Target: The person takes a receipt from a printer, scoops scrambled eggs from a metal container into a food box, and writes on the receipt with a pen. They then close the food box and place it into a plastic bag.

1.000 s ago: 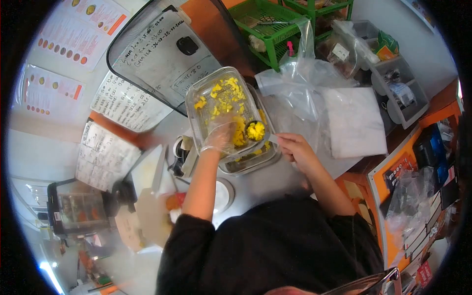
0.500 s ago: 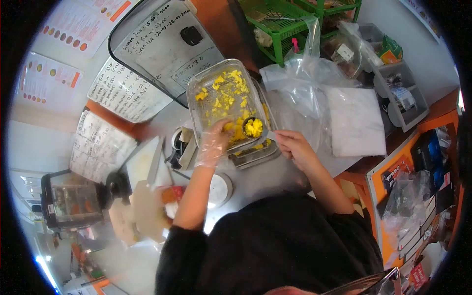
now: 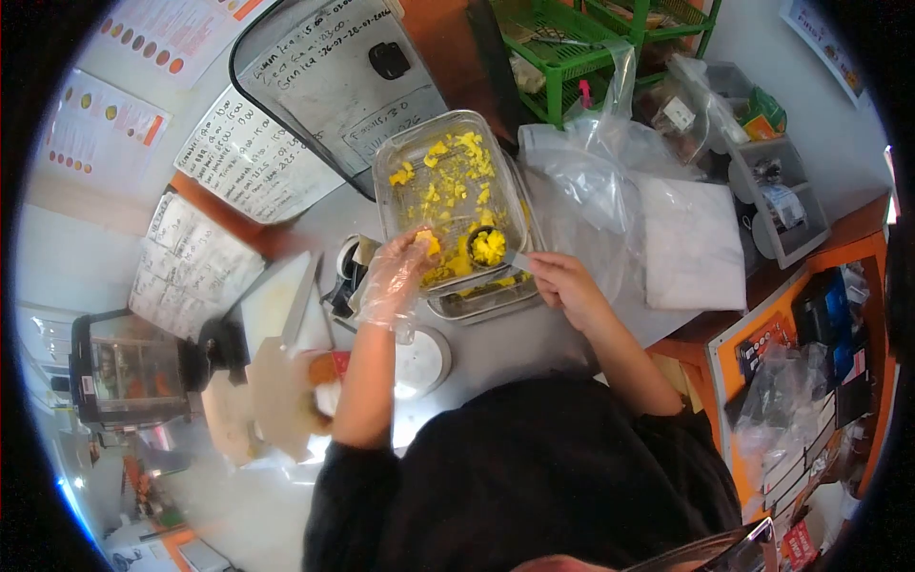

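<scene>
A clear rectangular food tray [image 3: 410, 151] holds crumbly yellow food [image 3: 459, 261], much of it lying loose. Beside it the right hand [image 3: 569, 282] clasps a grey-handled, dark round scoop [image 3: 516, 259], already heaped, reaching over the tray. The left hand [image 3: 394, 269], in a clear plastic glove [image 3: 387, 297], seems to pinch an orange-yellow lump [image 3: 431, 244], though glare partly hides the fingertips.

Food pieces [image 3: 471, 143] lie in the container [image 3: 385, 195], which sits on a second container [image 3: 486, 303] on the worktop [image 3: 543, 348]. The scoop [image 3: 516, 259] rests between the left hand [image 3: 396, 275], at the container's near left, and the right hand [image 3: 567, 283], on its handle. A round tub [image 3: 422, 362] lies nearer; the panel [image 3: 329, 86] stands behind, left. Rightward come plastic bags [image 3: 596, 186], then stacked sheets [image 3: 693, 243]; racks [image 3: 562, 63] stand behind the bags.
</scene>
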A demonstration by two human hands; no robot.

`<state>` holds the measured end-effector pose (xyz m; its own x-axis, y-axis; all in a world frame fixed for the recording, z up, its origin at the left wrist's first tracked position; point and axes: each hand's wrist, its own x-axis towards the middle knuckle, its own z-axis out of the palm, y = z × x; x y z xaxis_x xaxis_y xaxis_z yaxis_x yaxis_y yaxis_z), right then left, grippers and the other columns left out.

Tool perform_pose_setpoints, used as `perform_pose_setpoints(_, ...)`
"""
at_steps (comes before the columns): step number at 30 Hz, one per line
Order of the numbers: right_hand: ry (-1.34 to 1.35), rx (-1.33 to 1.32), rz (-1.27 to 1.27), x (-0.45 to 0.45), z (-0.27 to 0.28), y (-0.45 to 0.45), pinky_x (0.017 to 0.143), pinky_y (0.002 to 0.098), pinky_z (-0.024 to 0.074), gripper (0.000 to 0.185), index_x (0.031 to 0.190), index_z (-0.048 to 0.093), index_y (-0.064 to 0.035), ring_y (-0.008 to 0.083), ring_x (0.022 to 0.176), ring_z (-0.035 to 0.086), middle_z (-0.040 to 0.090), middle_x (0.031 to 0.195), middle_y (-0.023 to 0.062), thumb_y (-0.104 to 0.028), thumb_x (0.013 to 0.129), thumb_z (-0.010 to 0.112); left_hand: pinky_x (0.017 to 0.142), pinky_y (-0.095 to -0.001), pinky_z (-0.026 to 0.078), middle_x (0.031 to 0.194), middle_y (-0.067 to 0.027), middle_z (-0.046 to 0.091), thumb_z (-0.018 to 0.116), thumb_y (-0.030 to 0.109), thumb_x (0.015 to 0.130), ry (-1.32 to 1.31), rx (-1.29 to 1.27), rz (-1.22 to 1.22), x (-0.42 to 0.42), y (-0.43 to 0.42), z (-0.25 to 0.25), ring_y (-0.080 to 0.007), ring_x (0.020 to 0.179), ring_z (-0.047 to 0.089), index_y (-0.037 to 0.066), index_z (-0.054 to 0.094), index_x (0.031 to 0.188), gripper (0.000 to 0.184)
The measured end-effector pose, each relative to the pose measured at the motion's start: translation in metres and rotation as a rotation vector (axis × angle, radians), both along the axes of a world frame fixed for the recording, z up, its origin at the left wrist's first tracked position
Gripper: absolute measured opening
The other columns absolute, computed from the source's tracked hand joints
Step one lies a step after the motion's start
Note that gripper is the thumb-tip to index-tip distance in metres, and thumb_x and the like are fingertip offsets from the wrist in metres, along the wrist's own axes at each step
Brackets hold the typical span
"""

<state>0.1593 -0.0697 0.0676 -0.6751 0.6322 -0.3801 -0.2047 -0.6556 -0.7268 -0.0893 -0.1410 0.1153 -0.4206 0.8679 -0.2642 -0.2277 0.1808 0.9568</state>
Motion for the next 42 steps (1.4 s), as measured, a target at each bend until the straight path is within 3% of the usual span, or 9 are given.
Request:
perform_pose_setpoints(10, 0.005, 0.002, -0.001, -0.008, -0.005, -0.002, 0.043, 0.0218, 0.0174, 0.029, 0.116, 0.056, 0.0005, 0.0034, 0.048, 0.027, 0.034, 0.06, -0.0076, -0.017, 0.093, 0.055, 0.08, -0.0295, 0.052, 0.102, -0.0083, 0.065, 0.059, 0.012, 0.09, 0.281, -0.025, 0.008, 0.015, 0.002, 0.015, -0.015, 0.092, 0.062, -0.002, 0.058, 0.116, 0.029)
perform_pose_setpoints(12, 0.004, -0.005, 0.001, -0.011, 0.0, -0.003, 0.043, 0.0214, 0.0177, 0.029, 0.117, 0.056, 0.0003, 0.0034, 0.048, 0.028, 0.034, 0.06, -0.0076, -0.017, 0.093, 0.054, 0.09, -0.0375, 0.048, 0.104, -0.0109, 0.067, 0.058, 0.013, 0.089, 0.948, 0.123, -0.162, 0.035, 0.003, 0.033, -0.0226, 0.097, 0.063, -0.002, 0.056, 0.12, 0.034)
perform_pose_setpoints(15, 0.003, -0.001, 0.005, -0.016, 0.002, -0.005, 0.043, 0.0209, 0.018, 0.031, 0.119, 0.055, 0.0002, 0.0033, 0.048, 0.028, 0.034, 0.06, -0.0077, -0.018, 0.094, 0.053, 0.102, -0.0426, 0.038, 0.116, -0.0158, 0.062, 0.058, 0.017, 0.088, 1.271, 0.173, -0.514, 0.039, 0.007, 0.011, -0.0316, 0.111, 0.057, -0.002, 0.052, 0.125, 0.042)
perform_pose_setpoints(18, 0.005, 0.014, 0.0, -0.018, -0.003, -0.005, 0.042, 0.0206, 0.0182, 0.033, 0.12, 0.054, -0.0001, 0.0031, 0.047, 0.027, 0.034, 0.06, -0.0077, -0.02, 0.094, 0.052, 0.107, -0.0417, 0.031, 0.126, -0.0189, 0.055, 0.057, 0.02, 0.089, 1.404, 0.408, -0.512, 0.037, 0.006, 0.0, -0.0355, 0.121, 0.048, -0.001, 0.049, 0.129, 0.046)
perform_pose_setpoints(22, 0.027, -0.001, 0.005, -0.015, -0.004, -0.008, 0.041, 0.0208, 0.0175, 0.036, 0.125, 0.051, -0.0001, 0.0027, 0.047, 0.027, 0.034, 0.06, -0.0087, -0.021, 0.095, 0.05, 0.108, -0.0392, 0.03, 0.132, -0.0191, 0.05, 0.056, 0.022, 0.09, 1.387, 0.365, -0.433, 0.048, -0.003, 0.012, -0.0338, 0.126, 0.044, -0.001, 0.049, 0.129, 0.046)
perform_pose_setpoints(24, 0.047, -0.011, -0.005, -0.012, -0.001, -0.007, 0.041, 0.0209, 0.018, 0.035, 0.124, 0.052, -0.0009, 0.0031, 0.047, 0.027, 0.033, 0.06, -0.008, -0.02, 0.094, 0.051, 0.104, -0.0397, 0.035, 0.126, -0.0201, 0.054, 0.055, 0.021, 0.09, 1.009, 0.208, -0.197, 0.05, -0.006, 0.024, -0.036, 0.121, 0.048, -0.001, 0.05, 0.127, 0.043)
perform_pose_setpoints(27, 0.07, -0.025, -0.037, -0.004, 0.003, -0.003, 0.042, 0.0211, 0.0183, 0.034, 0.123, 0.053, -0.0016, 0.0038, 0.047, 0.027, 0.033, 0.06, -0.007, -0.019, 0.094, 0.052, 0.095, -0.0408, 0.043, 0.117, -0.021, 0.059, 0.054, 0.019, 0.089, 0.986, -0.111, -0.345, 0.033, -0.007, 0.038, -0.0385, 0.111, 0.054, -0.002, 0.052, 0.123, 0.04)
perform_pose_setpoints(30, 0.077, -0.024, -0.06, 0.005, 0.006, 0.002, 0.042, 0.0212, 0.018, 0.035, 0.123, 0.053, -0.0015, 0.0042, 0.047, 0.027, 0.033, 0.06, -0.0065, -0.02, 0.094, 0.053, 0.083, -0.0424, 0.049, 0.106, -0.02, 0.062, 0.053, 0.013, 0.085, 1.426, -0.072, -0.47, 0.014, 0.014, -0.022, -0.0382, 0.098, 0.059, 0.0, 0.056, 0.117, 0.034)
perform_pose_setpoints(42, 0.016, -0.03, -0.175, 0.025, 0.011, 0.009, 0.044, 0.021, 0.0177, 0.037, 0.123, 0.053, -0.0019, 0.0035, 0.049, 0.027, 0.033, 0.061, -0.0066, -0.021, 0.092, 0.056, 0.081, -0.0423, 0.05, 0.097, -0.0177, 0.064, 0.06, 0.009, 0.078, 1.357, 0.091, -0.481, 0.005, 0.039, -0.052, -0.0339, 0.094, 0.061, 0.003, 0.064, 0.1, 0.023)
